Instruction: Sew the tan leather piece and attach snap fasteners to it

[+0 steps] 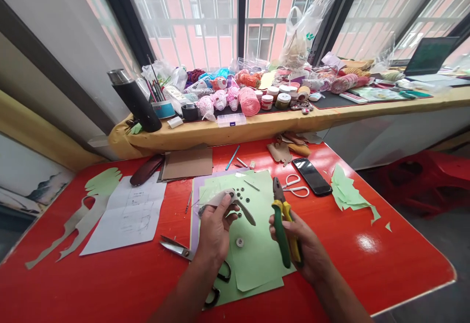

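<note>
My left hand [216, 227] pinches a small pale grey cut-out piece [219, 198] between thumb and fingers. A dark round spot shows on it by my thumb, and a long flap hangs to the right; its exact kind is unclear. My right hand [303, 240] is wrapped round pliers [282, 222] with green and yellow handles, jaws pointing up and slightly apart. Under both hands lie green sheets [257, 264]. Several small black round pieces [247, 200] and a white-rimmed disc [240, 242] rest on them. Large scissors [178, 248] lie partly beneath my left forearm.
White-handled scissors [299, 191], a black phone [312, 176] and green scraps [348, 191] lie to the right. A printed sheet [125, 215], a dark glasses case [147, 170] and brown boards [187, 164] are left. A cluttered ledge [205, 134] runs along the window.
</note>
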The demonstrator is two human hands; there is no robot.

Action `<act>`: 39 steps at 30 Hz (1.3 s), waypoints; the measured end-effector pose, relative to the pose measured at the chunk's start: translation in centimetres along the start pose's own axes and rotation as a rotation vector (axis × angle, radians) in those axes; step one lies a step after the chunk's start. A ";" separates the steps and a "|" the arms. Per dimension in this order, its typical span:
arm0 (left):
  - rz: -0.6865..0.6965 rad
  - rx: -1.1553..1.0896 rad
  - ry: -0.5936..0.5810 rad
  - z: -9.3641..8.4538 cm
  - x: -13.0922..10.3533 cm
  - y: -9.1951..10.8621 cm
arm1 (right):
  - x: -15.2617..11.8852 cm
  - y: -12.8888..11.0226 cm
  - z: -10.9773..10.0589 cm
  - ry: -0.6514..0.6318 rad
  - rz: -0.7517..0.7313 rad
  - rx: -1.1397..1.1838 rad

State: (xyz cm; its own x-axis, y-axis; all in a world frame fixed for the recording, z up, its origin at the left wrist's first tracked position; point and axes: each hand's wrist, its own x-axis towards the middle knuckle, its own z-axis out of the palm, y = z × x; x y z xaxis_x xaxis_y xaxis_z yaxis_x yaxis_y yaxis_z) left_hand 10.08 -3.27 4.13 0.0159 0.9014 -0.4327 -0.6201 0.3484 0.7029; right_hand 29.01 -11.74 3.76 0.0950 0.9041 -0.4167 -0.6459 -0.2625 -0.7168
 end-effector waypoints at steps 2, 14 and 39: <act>-0.047 -0.008 0.009 -0.3 -0.5 -0.1 | 0.9 0.6 0.3 0.017 -0.038 -0.027; -0.317 0.010 -0.045 1.7 -3.9 -3.4 | 2.4 1.2 4.6 0.060 -0.247 0.032; -0.392 0.104 -0.168 0.6 -3.4 -0.6 | 0.1 2.6 4.3 -0.186 -0.165 -0.150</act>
State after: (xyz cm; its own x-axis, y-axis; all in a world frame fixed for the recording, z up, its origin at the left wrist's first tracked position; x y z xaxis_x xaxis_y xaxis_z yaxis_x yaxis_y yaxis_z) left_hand 10.85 -6.40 5.57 0.3667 0.7223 -0.5863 -0.4599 0.6886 0.5606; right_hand 24.13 -10.89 4.26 0.0397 0.9815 -0.1874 -0.5124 -0.1410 -0.8471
